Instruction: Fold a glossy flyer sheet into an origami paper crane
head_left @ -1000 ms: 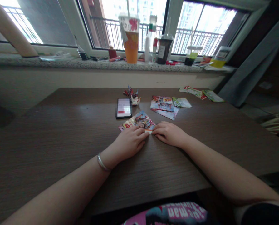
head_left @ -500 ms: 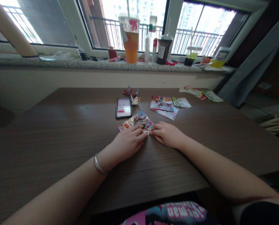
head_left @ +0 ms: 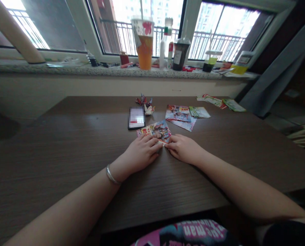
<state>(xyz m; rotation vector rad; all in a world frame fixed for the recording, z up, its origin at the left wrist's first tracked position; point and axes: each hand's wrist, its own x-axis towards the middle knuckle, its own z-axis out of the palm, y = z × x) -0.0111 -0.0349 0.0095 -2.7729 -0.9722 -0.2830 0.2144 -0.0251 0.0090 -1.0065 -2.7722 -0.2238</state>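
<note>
A colourful printed paper sheet (head_left: pixel 157 130) lies on the dark wooden table (head_left: pixel 65 143) in front of me. My left hand (head_left: pixel 139 153), with a silver bracelet at the wrist, rests on the sheet's near edge, fingers together and pressing down on it. My right hand (head_left: pixel 184 148) meets it at the sheet's near corner, its fingertips pinched on the paper. A phone (head_left: pixel 136 117) lies just beyond the sheet to the left.
Small folded paper figures (head_left: pixel 145 104) sit behind the phone. More printed sheets (head_left: pixel 179 114) and leaflets (head_left: pixel 220 101) lie to the right. The window sill (head_left: pixel 103 70) holds an orange drink cup (head_left: pixel 144 42), bottles and other cups. A grey curtain (head_left: pixel 277 68) hangs at right.
The sheet has turned and shifted slightly right under my fingers. Both hands stay at its near edge.
</note>
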